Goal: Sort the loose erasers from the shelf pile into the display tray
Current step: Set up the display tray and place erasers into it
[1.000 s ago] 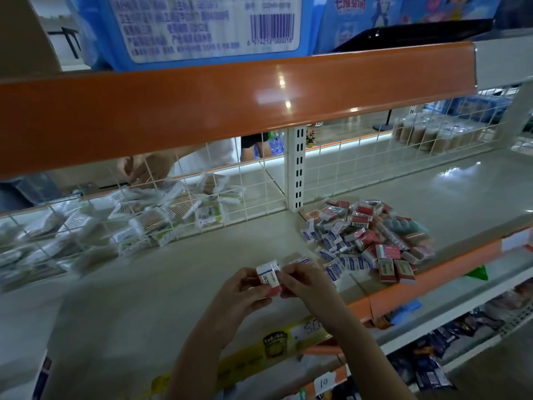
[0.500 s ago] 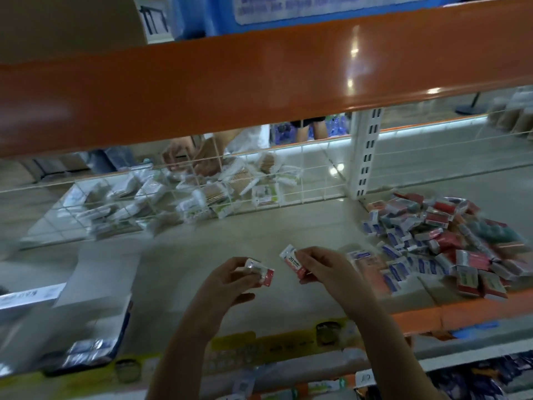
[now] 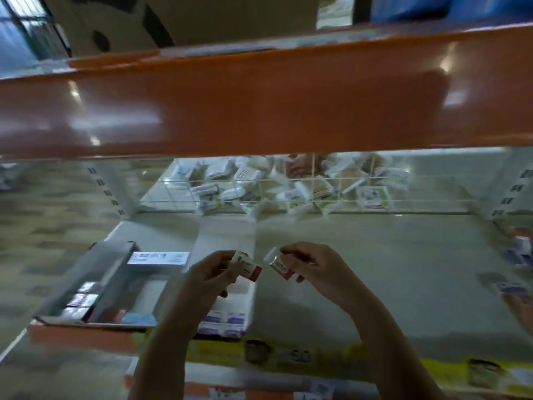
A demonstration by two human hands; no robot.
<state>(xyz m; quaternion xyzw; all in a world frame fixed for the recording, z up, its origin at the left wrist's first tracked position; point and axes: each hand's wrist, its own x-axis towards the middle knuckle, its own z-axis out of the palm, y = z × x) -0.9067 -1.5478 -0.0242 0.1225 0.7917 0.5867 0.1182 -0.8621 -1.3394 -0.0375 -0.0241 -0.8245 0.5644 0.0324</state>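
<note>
In the head view, the left hand [image 3: 212,274] pinches a small white eraser with a red end [image 3: 248,266] between thumb and fingers. The right hand [image 3: 313,268] pinches a second small white and red eraser [image 3: 279,265] in the same way. The two erasers are near each other but apart, above the pale grey shelf [image 3: 360,269]. Under the left hand stands the grey cardboard display tray [image 3: 95,280], with some erasers already lying in its compartments, in rows. At the right edge of the shelf a part of the blurred pile of loose erasers [image 3: 520,258] is visible. Behind a white wire fence [image 3: 288,202] lie many white packets [image 3: 288,183]. An orange shelf beam [image 3: 230,102] crosses above.
</note>
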